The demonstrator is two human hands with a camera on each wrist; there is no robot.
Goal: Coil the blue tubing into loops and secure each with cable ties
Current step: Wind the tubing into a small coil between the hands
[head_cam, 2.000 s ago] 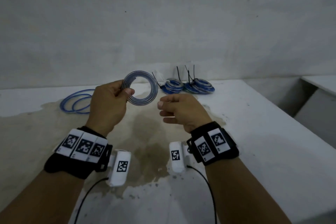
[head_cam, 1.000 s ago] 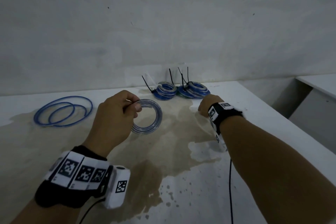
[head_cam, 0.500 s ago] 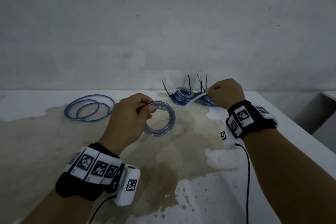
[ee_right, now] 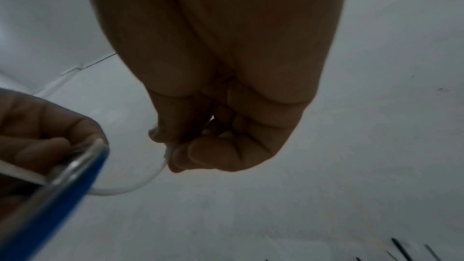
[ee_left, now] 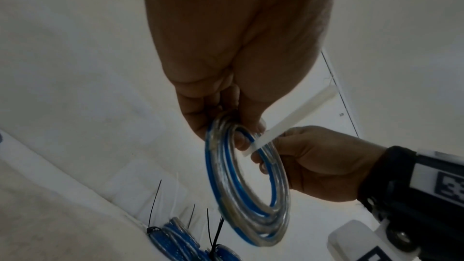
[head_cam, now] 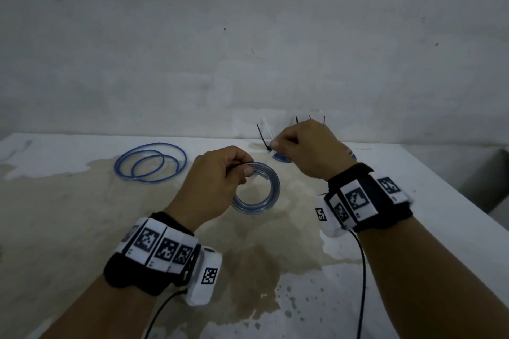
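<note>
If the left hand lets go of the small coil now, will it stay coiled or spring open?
Probably it springs open: the coil shows no tie yet, and only the left hand pinches its turns together. The loose tubing on the table lies in wider loops, which suggests a springy material. The right hand holds a white cable tie.

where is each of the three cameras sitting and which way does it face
Head: worn on the head, looking forward and down at the table; shows both forearms, left hand holding the coiled tubing, right hand.
Left wrist: looks along the left hand at the coiled tubing; the right hand pinches a white cable tie.
Right wrist: looks along the right hand's curled fingers; the left hand shows at left.
Both wrist views share the coiled tubing and both hands.
</note>
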